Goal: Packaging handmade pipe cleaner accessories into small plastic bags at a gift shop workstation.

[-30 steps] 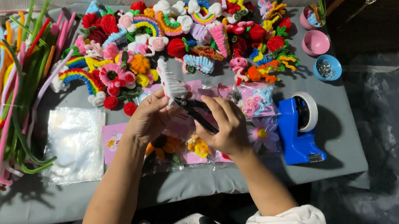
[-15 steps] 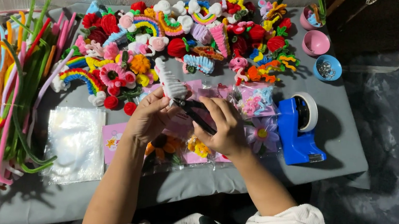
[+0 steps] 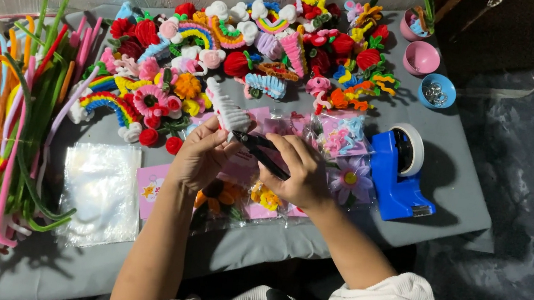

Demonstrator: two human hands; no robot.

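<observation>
At table centre, near edge: left hand (image 3: 201,155) pinching a white fuzzy piece (image 3: 225,109); right hand (image 3: 302,173) closed round black pliers (image 3: 265,151), tips at its base; blue tape dispenser (image 3: 399,171) right

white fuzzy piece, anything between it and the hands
Nothing visible. The left hand holds the white fuzzy piece directly, and the right hand brings black pliers right up to its lower end.
</observation>
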